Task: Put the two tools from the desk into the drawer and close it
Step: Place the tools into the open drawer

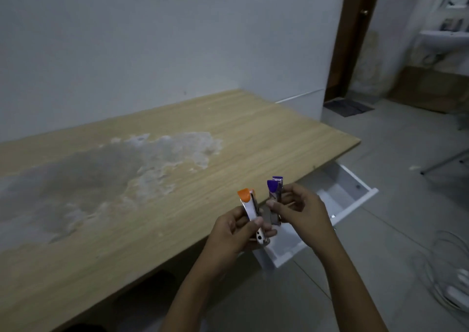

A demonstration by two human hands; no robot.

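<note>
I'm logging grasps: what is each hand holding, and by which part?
The left hand grips the orange-tipped stapler by its lower body; the right hand pinches the purple-tipped stapler around its middle.

No legible text anywhere

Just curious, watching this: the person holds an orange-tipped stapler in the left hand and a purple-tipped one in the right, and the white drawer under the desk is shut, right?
Not quite: the head view shows the white drawer pulled open. The rest holds.
</note>
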